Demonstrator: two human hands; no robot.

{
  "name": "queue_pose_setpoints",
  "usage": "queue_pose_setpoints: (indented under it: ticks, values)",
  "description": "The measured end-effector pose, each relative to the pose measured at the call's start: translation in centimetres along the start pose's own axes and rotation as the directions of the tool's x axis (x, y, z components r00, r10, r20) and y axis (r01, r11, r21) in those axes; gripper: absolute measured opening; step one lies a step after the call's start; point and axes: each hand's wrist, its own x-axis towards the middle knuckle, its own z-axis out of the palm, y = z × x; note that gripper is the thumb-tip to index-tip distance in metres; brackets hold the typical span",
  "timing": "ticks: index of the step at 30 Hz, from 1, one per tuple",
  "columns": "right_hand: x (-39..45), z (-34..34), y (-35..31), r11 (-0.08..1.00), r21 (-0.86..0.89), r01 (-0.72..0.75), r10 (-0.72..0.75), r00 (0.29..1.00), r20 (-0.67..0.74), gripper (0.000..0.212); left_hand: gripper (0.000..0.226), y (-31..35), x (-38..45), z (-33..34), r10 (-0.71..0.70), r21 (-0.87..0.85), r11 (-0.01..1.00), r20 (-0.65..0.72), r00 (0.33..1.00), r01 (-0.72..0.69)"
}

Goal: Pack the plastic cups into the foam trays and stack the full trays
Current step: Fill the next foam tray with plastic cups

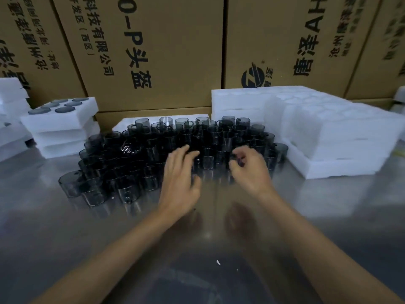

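Several dark, smoky see-through plastic cups (pixel 135 154) stand crowded together on a shiny metal table (pixel 65 238). My left hand (pixel 179 178) hovers at the near edge of the crowd, fingers spread and relaxed, holding nothing. My right hand (pixel 249 167) is just to its right with fingers curled; whether it grips a cup is unclear. On the left, a stack of white foam trays (pixel 63 126) has a top tray with cups seated in its round holes. A bigger pile of white foam trays (pixel 328 132) without cups sits on the right.
Tall brown cardboard boxes (pixel 153 51) with black print form a wall behind the table. Another foam tray (pixel 122 126) lies flat behind the cups. More white foam (pixel 11 95) is at the far left edge. A small white scrap (pixel 218 262) lies on the near table.
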Motion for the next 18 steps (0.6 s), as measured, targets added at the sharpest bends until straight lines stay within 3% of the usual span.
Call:
queue_pose_setpoints:
  ticks: [2,5,9,11,15,18]
  values:
    - [1.5,-3.6,0.6,0.937,-0.327,0.122,-0.177,0.974,-0.144,0.042,0.060,2.1,-1.6,2.2,0.117,-0.022,0.993,0.126,0.985,-0.115]
    - [4.4,-9.0,2.2,0.735,-0.677,0.026,-0.228,0.951,-0.210,0.059,0.051,3.1,-2.3,4.1,0.258,-0.026,0.965,0.258,0.931,-0.260]
    - [7.5,-14.7,5.5,0.618,-0.742,-0.258,0.113,0.964,-0.241,0.069,0.043,2.7,-2.3,4.4,0.224,-0.066,0.975,0.363,0.904,-0.214]
    - [7.9,-16.0,6.9,0.579,-0.773,-0.260,0.164,0.966,-0.202,0.058,0.041,2.4,-2.5,4.1,0.181,-0.062,0.983,0.373,0.910,-0.170]
    - [7.7,-16.0,7.4,0.561,-0.812,-0.160,0.008,0.982,-0.188,0.045,0.040,1.9,-2.6,3.5,0.147,-0.044,0.989,0.358,0.922,-0.140]
    - [6.8,-15.0,5.2,0.573,-0.818,-0.035,-0.195,0.965,-0.177,0.036,0.040,1.8,-2.7,3.1,0.142,-0.063,0.990,0.346,0.927,-0.128]
